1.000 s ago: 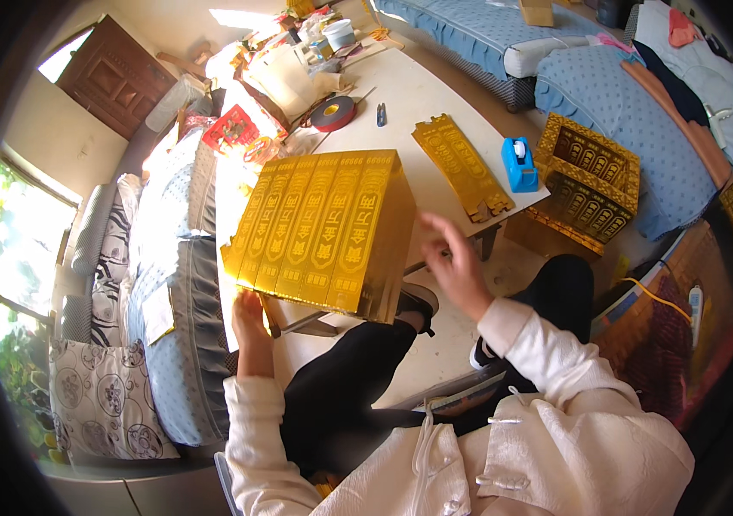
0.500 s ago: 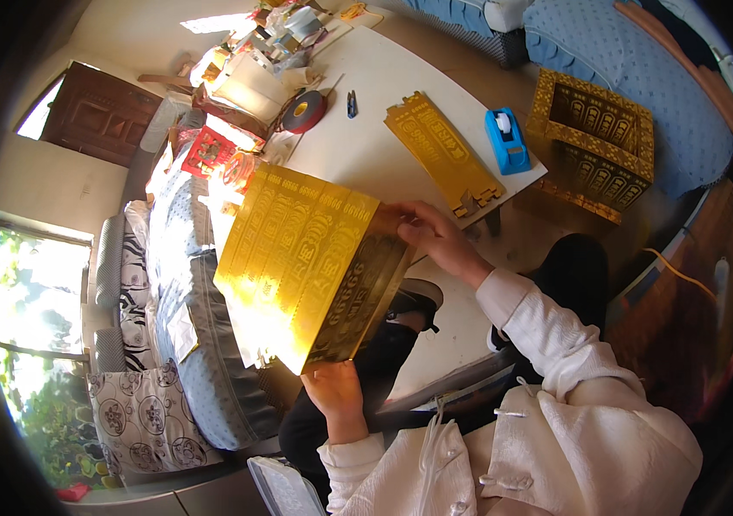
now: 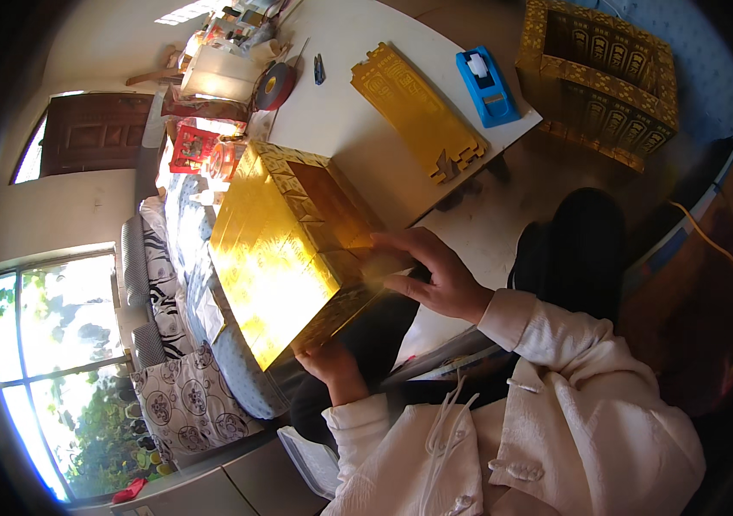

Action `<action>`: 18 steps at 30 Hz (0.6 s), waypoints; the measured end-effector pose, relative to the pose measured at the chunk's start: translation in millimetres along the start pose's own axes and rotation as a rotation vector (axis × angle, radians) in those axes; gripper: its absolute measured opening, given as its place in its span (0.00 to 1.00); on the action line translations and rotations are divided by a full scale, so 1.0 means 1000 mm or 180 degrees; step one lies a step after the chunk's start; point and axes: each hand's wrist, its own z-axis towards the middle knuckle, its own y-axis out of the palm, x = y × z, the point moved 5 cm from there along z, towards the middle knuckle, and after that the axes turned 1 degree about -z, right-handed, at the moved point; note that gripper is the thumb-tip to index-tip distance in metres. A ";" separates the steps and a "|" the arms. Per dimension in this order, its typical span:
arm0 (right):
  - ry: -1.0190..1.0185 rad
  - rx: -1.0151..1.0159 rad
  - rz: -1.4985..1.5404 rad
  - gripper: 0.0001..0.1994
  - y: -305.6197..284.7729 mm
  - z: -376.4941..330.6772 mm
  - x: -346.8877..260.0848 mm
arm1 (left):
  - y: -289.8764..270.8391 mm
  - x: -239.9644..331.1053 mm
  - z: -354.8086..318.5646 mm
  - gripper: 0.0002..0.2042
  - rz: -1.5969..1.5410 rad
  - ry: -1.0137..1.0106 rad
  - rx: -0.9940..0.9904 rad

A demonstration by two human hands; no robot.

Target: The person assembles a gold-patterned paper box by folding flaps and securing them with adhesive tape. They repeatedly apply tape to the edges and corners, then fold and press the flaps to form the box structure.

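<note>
A gold cardboard box (image 3: 267, 249) with shiny sides and an opening framed by patterned strips is tilted in front of me. My left hand (image 3: 332, 365) is closed on its lower corner, fingers partly hidden beneath. At the box's right side is my right hand (image 3: 440, 275), thumb and fingers apart, the fingertips blurred against the edge. Beyond it, a flat gold card stack (image 3: 418, 112) with notched ends lies on the white table (image 3: 323, 120). Beside that stack is a blue tape dispenser (image 3: 487, 86).
A finished-looking gold open-topped box (image 3: 599, 86) stands at the far right. On the table lie a dark tape roll (image 3: 274, 86) and a small cutter (image 3: 319, 69). Red and clear packages (image 3: 194, 148) are heaped at the left. An orange cable (image 3: 711, 236) runs across the right.
The gold box has turned, so its opening now shows and the embossed side faces away. My right hand has shifted down and slightly right along its edge. The whole view has shifted.
</note>
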 end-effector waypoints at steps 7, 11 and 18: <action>-0.0540 0.0171 -0.0629 0.29 0.004 -0.020 0.010 | -0.004 -0.001 -0.002 0.20 0.0196 0.0007 0.0033; -0.0316 0.0220 -0.0679 0.32 0.003 -0.025 0.022 | 0.001 -0.001 -0.006 0.22 0.0478 0.0197 -0.0247; 0.0185 0.0189 0.0230 0.33 0.014 -0.029 0.026 | 0.011 -0.002 -0.009 0.21 -0.0112 -0.0122 0.0243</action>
